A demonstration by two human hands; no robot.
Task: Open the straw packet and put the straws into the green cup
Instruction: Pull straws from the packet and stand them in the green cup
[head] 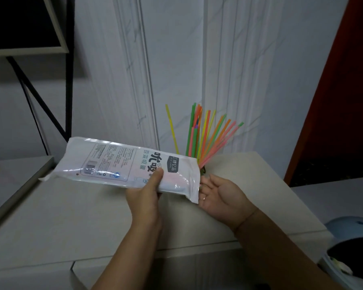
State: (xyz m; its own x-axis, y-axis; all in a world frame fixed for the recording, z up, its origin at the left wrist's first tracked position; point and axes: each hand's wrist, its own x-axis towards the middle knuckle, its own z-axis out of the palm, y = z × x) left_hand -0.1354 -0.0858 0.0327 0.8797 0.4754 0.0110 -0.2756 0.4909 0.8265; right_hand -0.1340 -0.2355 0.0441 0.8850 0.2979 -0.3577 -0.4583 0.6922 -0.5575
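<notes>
My left hand (147, 193) grips a white plastic straw packet (113, 162) held roughly level above the counter, its thumb pressed on the printed face. Behind the packet's right end, several coloured straws (205, 135) fan upward in green, orange, pink and yellow. The green cup (203, 171) holding them is almost fully hidden by the packet; only a dark sliver shows. My right hand (220, 195) is open, palm up, just right of the packet's right edge, with its fingertips at or behind that edge. I cannot tell if the packet is open.
The white counter (71, 216) runs to a front edge below my forearms. A marbled white wall stands behind it. A black metal frame (69, 80) stands at the left, a red panel (333, 101) at the right, and a light blue bin (348, 248) at the lower right.
</notes>
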